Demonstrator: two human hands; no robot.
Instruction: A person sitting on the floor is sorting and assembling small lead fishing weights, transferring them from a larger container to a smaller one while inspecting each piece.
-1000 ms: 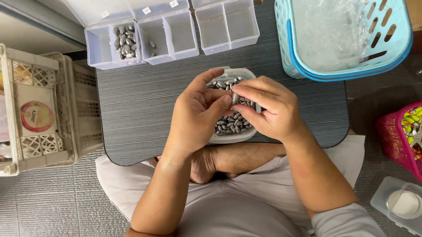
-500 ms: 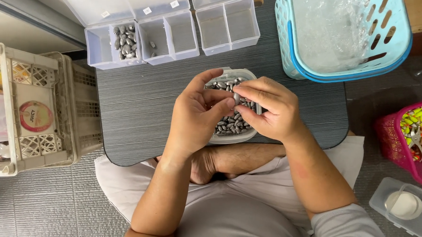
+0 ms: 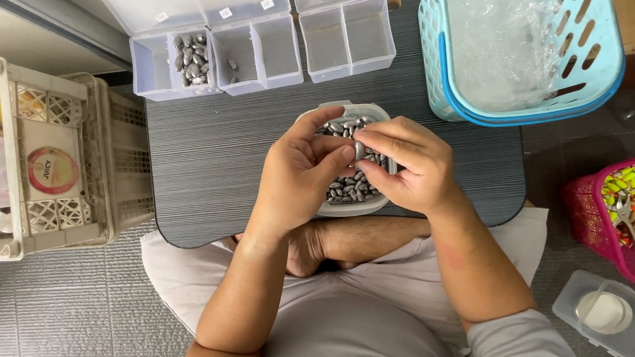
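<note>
Dark ribbed desk (image 3: 211,159), one grey sinker (image 3: 359,151) pinched between left hand (image 3: 297,176) and right hand (image 3: 404,164), grips pressed together over sinker tub (image 3: 359,207).

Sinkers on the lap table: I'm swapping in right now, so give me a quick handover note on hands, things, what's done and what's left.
Left hand and right hand meet over the tub, pinching one sinker between their fingertips.
The tub, on the table, is full of grey sinkers.
The organizer at the table's far edge is open: one compartment holds a pile of sinkers, the next holds a couple, the rest look bare.
Done: a small share is in the organizer.
Left: the bulk is in the tub.
</note>
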